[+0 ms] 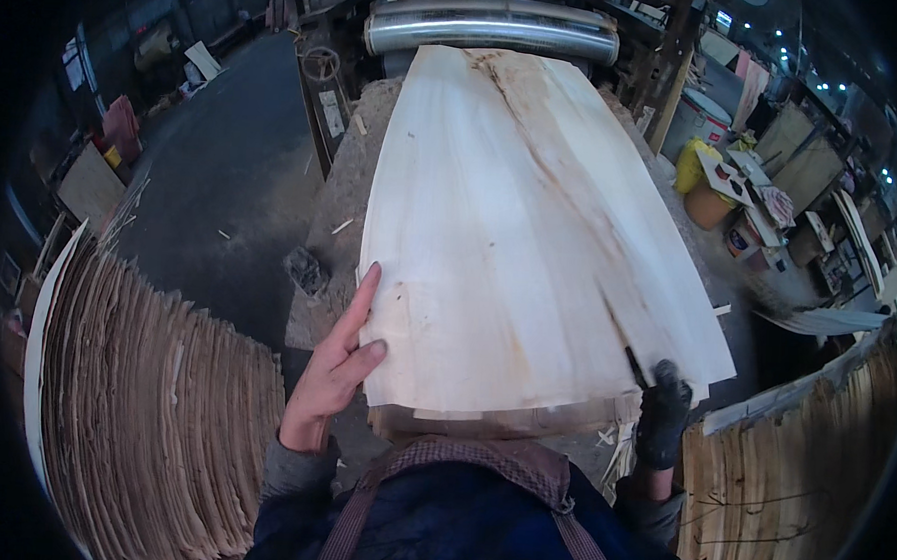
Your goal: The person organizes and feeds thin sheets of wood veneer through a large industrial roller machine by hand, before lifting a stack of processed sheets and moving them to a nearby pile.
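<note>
A large pale wood veneer sheet (491,232) with brown streaks lies lengthwise before me, its far end close under a metal roller. My bare left hand (336,370) rests at its near left edge, index finger stretched along the edge and thumb on the surface. At the near right corner is my right hand (666,415), in a dark glove with its fingers curled. A slim dark tool (634,367) sticks out from this hand over the sheet; its exact kind is unclear. More sheet edges show beneath the near end.
The shiny roller (494,32) spans the far end, with a handwheel (321,64) on its left. Tall veneer stacks stand on both sides, one at left (153,397) and one at right (780,475). Buckets and a yellow bag (692,164) sit at far right.
</note>
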{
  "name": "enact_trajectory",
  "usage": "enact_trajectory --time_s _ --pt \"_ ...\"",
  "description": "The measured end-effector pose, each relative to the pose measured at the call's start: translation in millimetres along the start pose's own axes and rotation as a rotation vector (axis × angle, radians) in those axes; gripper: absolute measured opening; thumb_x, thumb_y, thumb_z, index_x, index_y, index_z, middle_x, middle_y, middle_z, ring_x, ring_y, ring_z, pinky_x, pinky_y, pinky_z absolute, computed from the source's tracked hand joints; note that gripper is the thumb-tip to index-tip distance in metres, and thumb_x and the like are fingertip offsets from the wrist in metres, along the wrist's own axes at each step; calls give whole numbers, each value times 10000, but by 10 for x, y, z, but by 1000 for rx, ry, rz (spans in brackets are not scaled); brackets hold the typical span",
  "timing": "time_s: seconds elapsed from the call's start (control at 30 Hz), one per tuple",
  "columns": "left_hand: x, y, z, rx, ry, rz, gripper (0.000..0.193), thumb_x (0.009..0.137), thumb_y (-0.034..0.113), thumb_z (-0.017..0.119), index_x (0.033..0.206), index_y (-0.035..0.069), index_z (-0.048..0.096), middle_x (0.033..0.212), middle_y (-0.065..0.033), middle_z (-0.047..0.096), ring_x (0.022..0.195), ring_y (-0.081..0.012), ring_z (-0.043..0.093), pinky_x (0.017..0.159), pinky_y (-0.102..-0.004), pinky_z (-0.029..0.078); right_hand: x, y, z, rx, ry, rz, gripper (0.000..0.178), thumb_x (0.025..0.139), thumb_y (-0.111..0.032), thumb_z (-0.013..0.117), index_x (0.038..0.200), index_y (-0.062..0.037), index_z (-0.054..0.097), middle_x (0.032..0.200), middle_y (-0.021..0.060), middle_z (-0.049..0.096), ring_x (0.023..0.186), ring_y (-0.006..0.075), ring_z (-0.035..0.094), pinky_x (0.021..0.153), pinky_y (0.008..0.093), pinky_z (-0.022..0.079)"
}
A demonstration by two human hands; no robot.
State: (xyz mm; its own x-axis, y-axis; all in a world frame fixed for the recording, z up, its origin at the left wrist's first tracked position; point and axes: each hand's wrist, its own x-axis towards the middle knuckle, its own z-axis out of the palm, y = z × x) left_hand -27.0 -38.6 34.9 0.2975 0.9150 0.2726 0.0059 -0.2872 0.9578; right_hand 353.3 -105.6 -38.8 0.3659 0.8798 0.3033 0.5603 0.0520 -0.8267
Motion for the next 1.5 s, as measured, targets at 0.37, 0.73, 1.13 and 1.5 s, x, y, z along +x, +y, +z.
enact_trajectory --time_s 0.37,0.73,1.13,1.5 --pt "1192 -263 -112 -643 168 98 709 839 176 552 1384 53 117 1299 -225 370 1089 -269 502 862 -343 469 1320 -830 609 1174 -32 -14 243 830 -48 508 1048 54 542 884 140 602 728 254 626 684 335 520" --pt "626 -1830 -609 319 438 -349 597 849 178 523 1338 -8 237 1334 -220 314 1150 -315 432 946 -363 372 2810 -109 2630 1142 -196 495 289 863 -138 483 1085 47 472 891 205 554 724 341 616 653 416 554" --pt "328 -1989 -200 382 450 -499 563 789 144 581 1267 -49 353 1290 -219 400 1217 -297 374 995 -319 312 3112 -225 2685 1220 -785 614 323 886 -185 427 1160 -14 448 1118 195 533 980 355 557 806 463 494" --pt "443 -1275 -302 -444 388 -331 486 745 -142 442 1220 -41 421 1112 -154 557 981 -210 567 847 -309 465 161 -64 699 1033 -1054 870 408 925 -210 371 1237 52 388 1198 238 482 1070 337 516 906 412 426"
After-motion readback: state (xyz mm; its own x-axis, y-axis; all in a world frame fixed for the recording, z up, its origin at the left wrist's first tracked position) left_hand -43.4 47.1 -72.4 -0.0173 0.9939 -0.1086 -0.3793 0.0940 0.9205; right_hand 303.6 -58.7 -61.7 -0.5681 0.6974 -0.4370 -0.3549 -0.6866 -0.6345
